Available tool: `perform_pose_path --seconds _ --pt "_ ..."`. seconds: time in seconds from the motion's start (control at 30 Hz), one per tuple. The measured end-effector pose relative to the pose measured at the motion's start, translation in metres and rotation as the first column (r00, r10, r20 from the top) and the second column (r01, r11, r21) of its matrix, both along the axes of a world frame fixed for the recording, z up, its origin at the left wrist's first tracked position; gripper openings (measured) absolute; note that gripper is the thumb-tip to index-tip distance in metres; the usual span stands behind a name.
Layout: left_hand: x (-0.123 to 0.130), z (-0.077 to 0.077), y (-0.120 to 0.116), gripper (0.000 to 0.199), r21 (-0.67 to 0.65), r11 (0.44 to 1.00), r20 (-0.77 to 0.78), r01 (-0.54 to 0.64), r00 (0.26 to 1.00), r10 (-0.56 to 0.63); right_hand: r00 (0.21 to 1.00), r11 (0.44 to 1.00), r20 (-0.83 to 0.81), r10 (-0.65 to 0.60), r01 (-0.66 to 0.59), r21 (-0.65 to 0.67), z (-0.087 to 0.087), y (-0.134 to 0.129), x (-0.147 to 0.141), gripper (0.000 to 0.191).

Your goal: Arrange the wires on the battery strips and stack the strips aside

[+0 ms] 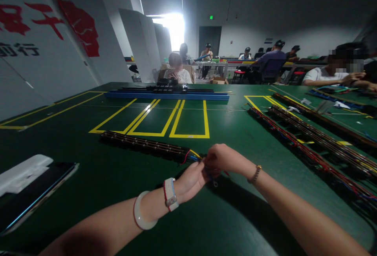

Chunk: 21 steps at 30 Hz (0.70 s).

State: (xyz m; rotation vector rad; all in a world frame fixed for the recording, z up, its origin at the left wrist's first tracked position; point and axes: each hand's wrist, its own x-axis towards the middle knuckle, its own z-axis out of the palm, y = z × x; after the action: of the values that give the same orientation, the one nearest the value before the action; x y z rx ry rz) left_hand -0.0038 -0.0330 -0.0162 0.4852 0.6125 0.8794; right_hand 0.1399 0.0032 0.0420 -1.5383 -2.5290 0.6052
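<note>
A long black strip assembly [144,145] with metallic lines along its top lies on the green table [235,216]. Yellow, blue and red wires [193,155] come out of its right end. My left hand [193,177] is closed around these wires, palm partly up. Over the same wire bundle, my right hand [219,160] pinches with its fingertips. A wire end with a small ring terminal [215,184] hangs below the hands. Exactly which strands each hand grips is hidden by the fingers.
At the right lie several long strip assemblies [294,146] with wires. A blue tray [165,96] with black parts stands at the back. A phone [38,193] and a white device [26,171] lie at left. Yellow tape [190,136] marks the table. Several people sit beyond.
</note>
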Motion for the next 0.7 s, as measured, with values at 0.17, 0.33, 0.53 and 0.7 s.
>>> perform_pose_path --seconds 0.17,0.33,0.53,0.7 --pt "-0.001 -0.001 0.0 0.018 0.037 0.999 0.017 0.006 1.0 -0.007 0.994 0.992 -0.109 -0.025 0.011 -0.124 -0.005 0.008 0.004 0.019" --pt "-0.003 0.0 0.002 0.021 -0.037 0.999 -0.116 0.021 0.993 -0.025 0.986 0.964 0.034 -0.166 0.154 0.217 -0.017 0.017 0.006 0.02" --pt "-0.003 -0.003 0.006 0.031 -0.089 0.992 -0.064 0.085 0.994 -0.091 0.985 0.894 0.073 -0.154 0.108 0.435 -0.04 0.027 0.013 0.026" --pt "0.0 -0.021 0.017 0.035 -0.074 0.984 0.001 0.16 0.987 -0.16 0.993 0.847 0.038 -0.111 0.074 0.527 -0.057 0.04 0.027 0.03"
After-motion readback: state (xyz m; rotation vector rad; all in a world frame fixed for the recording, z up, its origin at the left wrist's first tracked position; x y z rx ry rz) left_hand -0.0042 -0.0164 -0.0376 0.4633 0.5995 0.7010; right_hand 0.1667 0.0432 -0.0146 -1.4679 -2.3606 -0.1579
